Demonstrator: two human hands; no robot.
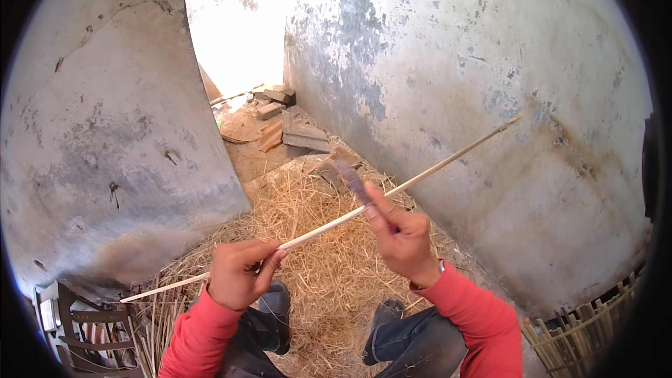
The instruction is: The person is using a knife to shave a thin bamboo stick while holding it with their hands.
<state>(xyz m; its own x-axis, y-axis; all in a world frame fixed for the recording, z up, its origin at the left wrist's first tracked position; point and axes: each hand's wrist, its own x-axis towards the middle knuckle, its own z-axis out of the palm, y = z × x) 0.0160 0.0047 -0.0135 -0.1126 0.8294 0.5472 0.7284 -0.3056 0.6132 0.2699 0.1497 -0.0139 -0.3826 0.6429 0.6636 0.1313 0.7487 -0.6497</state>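
A long, thin, pale stick [448, 162], likely bamboo, slants across the view from lower left to upper right. My left hand [240, 271] is closed around it, fingers and thumb pinching it. In my right hand [401, 236] is a knife with a dark blade [352, 180], somewhat smeared by motion. The blade crosses the stick right beside my thumb and index finger. Whether it presses on the stick, I cannot tell. The stick's far end [514, 120] is rougher and browner than the rest.
Straw-like shavings [315, 322] cover the floor around my feet. Split strips stand in a bundle [581, 339] at the lower right. A dark wooden chair [94, 332] is at the lower left. Bricks [276, 98] lie by the bright doorway, between peeling walls [455, 49].
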